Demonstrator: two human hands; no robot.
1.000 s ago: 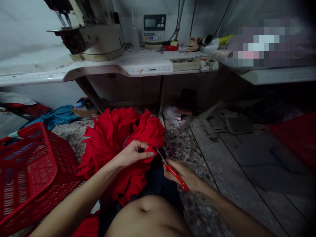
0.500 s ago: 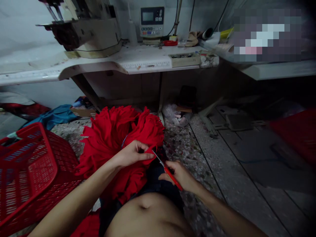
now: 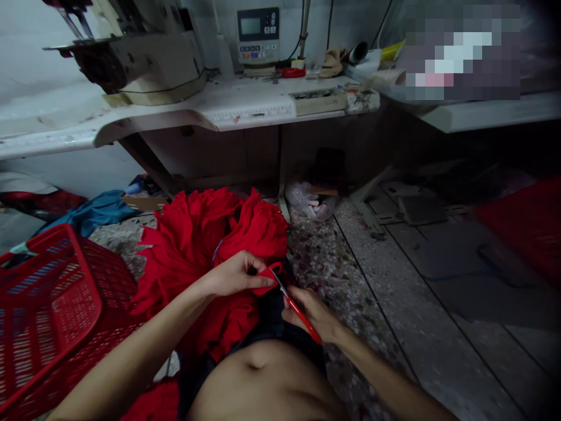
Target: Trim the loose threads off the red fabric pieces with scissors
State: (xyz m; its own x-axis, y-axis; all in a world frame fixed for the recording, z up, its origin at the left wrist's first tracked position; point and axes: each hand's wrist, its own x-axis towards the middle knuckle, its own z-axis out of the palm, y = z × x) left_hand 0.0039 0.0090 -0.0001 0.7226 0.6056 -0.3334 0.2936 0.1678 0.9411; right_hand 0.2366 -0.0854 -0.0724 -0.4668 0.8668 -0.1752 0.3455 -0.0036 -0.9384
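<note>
A large bundle of red fabric pieces [image 3: 188, 234] lies across my lap, with a thin tie visible near its middle. My left hand [image 3: 241, 273] pinches the edge of one red fabric piece [image 3: 268, 272] between thumb and fingers. In my right hand [image 3: 309, 313] are scissors with red handles [image 3: 307, 323], the fingers wrapped round the grips. Their metal blades point up and left, the tips at the fabric edge just beside my left fingertips. Whether the blades are fully closed is hard to tell.
On my left stands a red plastic basket [image 3: 87, 292]. Ahead, a white table [image 3: 245, 111] carries a sewing machine [image 3: 153, 64] and a control panel [image 3: 258, 35]. Under it lie a clear plastic bag [image 3: 311, 202] and blue cloth [image 3: 99, 210].
The camera view has shifted slightly. Both hands stay close together at the fabric edge, and the scissors remain in my right hand with their tips at the red fabric.
</note>
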